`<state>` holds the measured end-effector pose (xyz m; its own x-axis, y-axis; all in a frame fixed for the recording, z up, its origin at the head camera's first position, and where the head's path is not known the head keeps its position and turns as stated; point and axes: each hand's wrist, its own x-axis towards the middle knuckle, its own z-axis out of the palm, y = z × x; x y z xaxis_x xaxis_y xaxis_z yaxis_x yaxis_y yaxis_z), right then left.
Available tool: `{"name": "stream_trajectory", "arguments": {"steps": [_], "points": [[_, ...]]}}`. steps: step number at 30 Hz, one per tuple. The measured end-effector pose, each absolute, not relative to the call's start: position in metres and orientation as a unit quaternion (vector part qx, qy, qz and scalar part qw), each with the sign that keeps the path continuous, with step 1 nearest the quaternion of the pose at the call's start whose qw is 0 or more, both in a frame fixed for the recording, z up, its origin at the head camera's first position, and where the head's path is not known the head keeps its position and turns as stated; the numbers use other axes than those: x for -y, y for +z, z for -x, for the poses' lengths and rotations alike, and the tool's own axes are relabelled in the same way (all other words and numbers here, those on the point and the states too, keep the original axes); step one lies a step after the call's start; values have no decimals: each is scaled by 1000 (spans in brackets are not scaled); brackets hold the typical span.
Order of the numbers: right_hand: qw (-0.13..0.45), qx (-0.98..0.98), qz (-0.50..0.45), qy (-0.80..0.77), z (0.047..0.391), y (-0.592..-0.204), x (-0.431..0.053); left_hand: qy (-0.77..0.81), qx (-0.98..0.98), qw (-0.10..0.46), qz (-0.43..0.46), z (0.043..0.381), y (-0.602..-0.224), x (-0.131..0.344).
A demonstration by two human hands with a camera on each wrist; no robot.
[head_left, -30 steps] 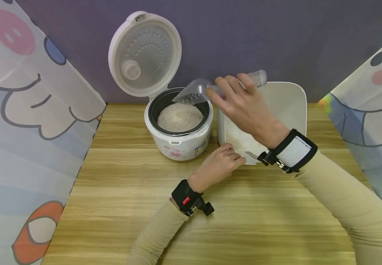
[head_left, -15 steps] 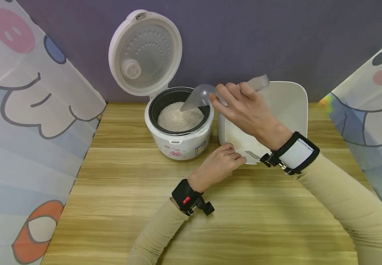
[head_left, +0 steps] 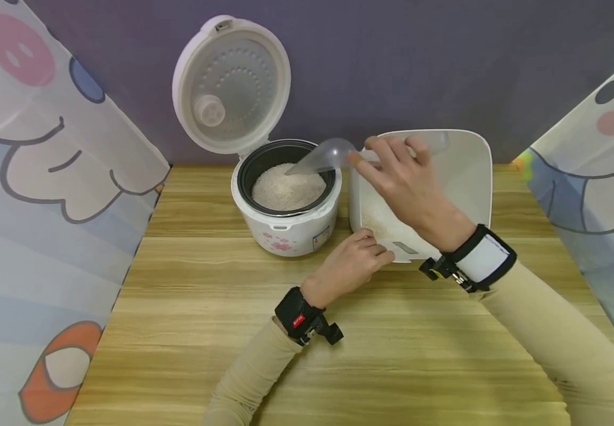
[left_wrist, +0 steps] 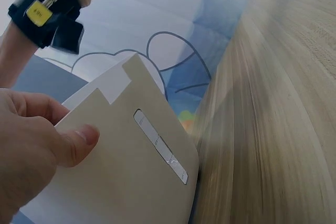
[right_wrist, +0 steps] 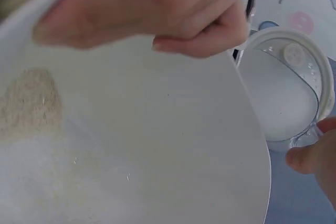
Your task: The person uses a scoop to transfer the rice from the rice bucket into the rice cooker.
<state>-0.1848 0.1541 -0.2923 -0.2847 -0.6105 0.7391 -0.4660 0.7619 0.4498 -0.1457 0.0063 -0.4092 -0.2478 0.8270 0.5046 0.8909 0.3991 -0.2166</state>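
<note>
My right hand (head_left: 402, 186) grips the handle of a clear plastic scoop (head_left: 328, 157). The scoop's pointed tip hangs over the mound of white rice (head_left: 285, 192) in the dark inner pot of a white rice cooker (head_left: 280, 228). No grains show in the scoop, whose bowl looks bare in the right wrist view. With thumb and fingers, my left hand (head_left: 350, 263) pinches the front rim of a white rice bin (head_left: 466, 171). The bin leans toward me, a little rice (right_wrist: 31, 103) gathered at its near corner. A slot (left_wrist: 160, 145) shows in its outer wall in the left wrist view.
The cooker's round lid (head_left: 232, 89) stands raised at the back, against a dark wall (head_left: 392, 59). Cartoon-printed cloths hang at both sides. Cooker and bin stand side by side on a wood-grain table (head_left: 189, 296).
Grains were falling from the scoop a second ago; none fall now. My right hand has turned the scoop flatter and shifted slightly right and toward me. The left hand stays on the rim.
</note>
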Motion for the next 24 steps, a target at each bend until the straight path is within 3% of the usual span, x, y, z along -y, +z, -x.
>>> {"name": "stream_trajectory", "arguments": {"steps": [9,18,24], "points": [[456,848,-234,134,150,-301,-180,-60,791,273,544,148,-410,0],[513,800,-144,276,122,-328,-205,-74,794,280,534,157,-403,7],[494,804,-83,321,104,-349,-226,-85,803,258,530,171,-391,10]]}}
